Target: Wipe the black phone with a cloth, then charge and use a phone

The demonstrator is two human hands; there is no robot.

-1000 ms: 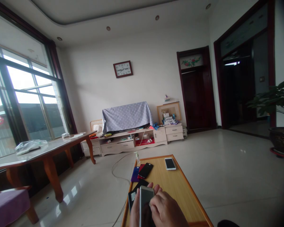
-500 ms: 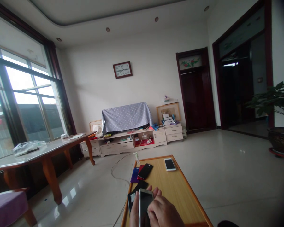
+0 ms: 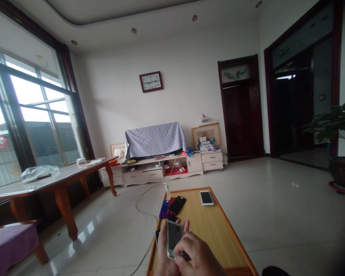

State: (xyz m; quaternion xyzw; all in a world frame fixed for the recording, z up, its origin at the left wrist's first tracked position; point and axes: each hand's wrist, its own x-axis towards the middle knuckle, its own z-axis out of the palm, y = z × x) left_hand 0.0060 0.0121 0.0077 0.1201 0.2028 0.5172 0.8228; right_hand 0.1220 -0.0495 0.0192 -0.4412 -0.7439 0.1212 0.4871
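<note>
We have the silver-edged, dark-screened smartphone lifted above the near left end of the light wooden counter. Our left hand cradles it from beneath, fingers curled round its edges; our right hand pinches its lower edge. Black and white phones lie untouched farther off.

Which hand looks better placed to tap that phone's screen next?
Probably the right hand: it lies over the phone, fingers at its lower edge, while the left hand grips it from behind.
</note>
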